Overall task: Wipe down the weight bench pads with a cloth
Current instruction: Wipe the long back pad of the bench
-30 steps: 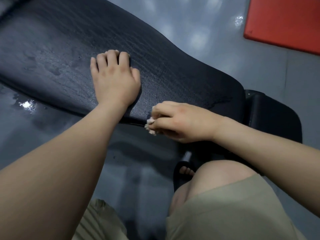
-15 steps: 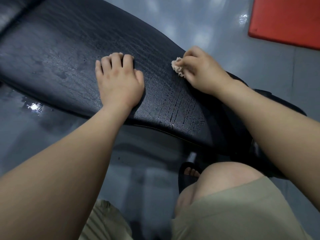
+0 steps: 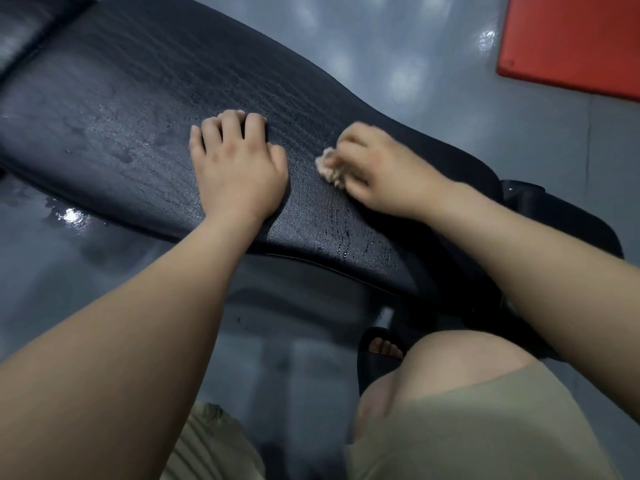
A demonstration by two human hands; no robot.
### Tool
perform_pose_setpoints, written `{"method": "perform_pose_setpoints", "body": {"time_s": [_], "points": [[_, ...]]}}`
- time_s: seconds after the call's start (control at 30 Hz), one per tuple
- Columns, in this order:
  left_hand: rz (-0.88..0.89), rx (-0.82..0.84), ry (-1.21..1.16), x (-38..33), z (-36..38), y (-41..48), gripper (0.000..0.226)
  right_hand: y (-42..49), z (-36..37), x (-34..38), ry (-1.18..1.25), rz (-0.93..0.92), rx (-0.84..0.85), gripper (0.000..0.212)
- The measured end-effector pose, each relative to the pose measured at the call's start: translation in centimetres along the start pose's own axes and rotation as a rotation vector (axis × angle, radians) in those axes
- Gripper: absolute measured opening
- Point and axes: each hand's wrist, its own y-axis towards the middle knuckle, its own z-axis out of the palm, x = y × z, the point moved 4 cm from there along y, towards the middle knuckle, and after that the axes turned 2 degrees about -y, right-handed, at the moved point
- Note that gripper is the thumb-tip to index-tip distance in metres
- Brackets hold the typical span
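R fingers (image 3: 350, 142): curled round the cloth (image 3: 329, 167), clamped on it; blurred, so can't tell each finger apart.
Cloth: small pale wad, mostly hidden under the fingers, one frayed end sticking out on the side toward the L hand. Pressed on the pad top, near its narrow end.
R hand (image 3: 384, 178): knuckles up, on the pad, forearm coming in from the lower right.
L fingers (image 3: 237, 128): close together, slightly bent, tips on the pad, holding nothing.
L hand (image 3: 239, 171): palm down, resting flat on the pad, just beside the cloth but apart from it.
Bench pad (image 3: 138, 84): long, black, wrinkled vinyl, running from upper left to lower right. Wet streaks and droplets below the R hand and left of the L hand.
Second pad (image 3: 20, 26): black, top-left corner, a seam gap between it and the long pad.
Bench part (image 3: 575, 233): black, past the narrow end, partly behind the R forearm; what kind, can't tell.
Floor (image 3: 381, 50): grey, glossy, w/ light reflections and a wet shine (image 3: 69, 216) under the pad's left edge.
Red mat (image 3: 571, 39): flat on the floor, top right.
Person: tan shorts (image 3: 485, 431), bare knee (image 3: 450, 362), black sandal (image 3: 375, 358) w/ toes showing, under the pad.
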Motion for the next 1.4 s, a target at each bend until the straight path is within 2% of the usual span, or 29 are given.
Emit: {"method": "perform_pose_setpoints", "body": {"time_s": [0.07, 0.13, 0.2, 0.27, 0.33, 0.43, 0.5, 0.67, 0.73, 0.8, 0.87, 0.9, 1.23, 1.4], "points": [[-0.002, 0.001, 0.004, 0.0, 0.0, -0.1, 0.042, 1.1, -0.9, -1.7, 0.057, 0.169, -0.075, 0.035], [0.002, -0.002, 0.009, 0.0, 0.0, -0.1, 0.041, 1.6, -1.9, -2.7, 0.251, 0.308, -0.141, 0.039], [0.004, -0.009, 0.012, 0.0, 0.0, -0.1, 0.041, 1.7, -2.7, -3.0, 0.474, 0.378, -0.201, 0.051], [0.002, -0.013, 0.011, 0.0, 0.0, -0.1, 0.041, 1.7, -2.9, -3.1, 0.618, 0.419, -0.209, 0.054], [0.002, -0.017, 0.008, 0.0, -0.1, -0.1, 0.041, 0.9, -2.5, -3.8, 0.550, 0.423, -0.140, 0.049], [0.002, -0.020, 0.002, 0.0, -0.1, -0.1, 0.041, -0.8, -2.2, -4.5, 0.255, 0.382, -0.046, 0.046], [0.001, -0.024, 0.003, 0.0, -0.1, -0.1, 0.041, -1.5, -2.2, -3.7, 0.287, 0.387, 0.016, 0.040], [0.000, -0.014, 0.010, 0.0, 0.0, 0.0, 0.040, -0.7, -0.7, -2.6, 0.081, 0.172, 0.036, 0.058], [-0.001, -0.010, 0.008, 0.0, 0.0, 0.0, 0.040, 0.4, -0.6, -4.5, 0.060, 0.240, -0.026, 0.055], [0.000, -0.006, 0.008, -0.1, 0.0, -0.1, 0.040, 1.3, -0.9, -6.7, 0.042, 0.400, -0.100, 0.047], [0.000, -0.009, 0.007, 0.0, 0.0, 0.0, 0.040, 2.0, -0.7, -7.6, 0.040, 0.514, -0.111, 0.045], [-0.002, -0.009, 0.006, 0.0, 0.0, 0.0, 0.039, 2.2, -0.5, -7.3, 0.044, 0.513, -0.103, 0.048], [-0.004, 0.010, 0.013, 0.0, -0.1, 0.1, 0.039, -2.5, 0.8, 2.1, 0.175, -0.023, -0.004, 0.045], [0.006, 0.029, 0.002, -0.1, -0.2, 0.0, 0.041, -6.1, 1.0, 6.1, 0.190, -0.223, 0.072, 0.038]]}}
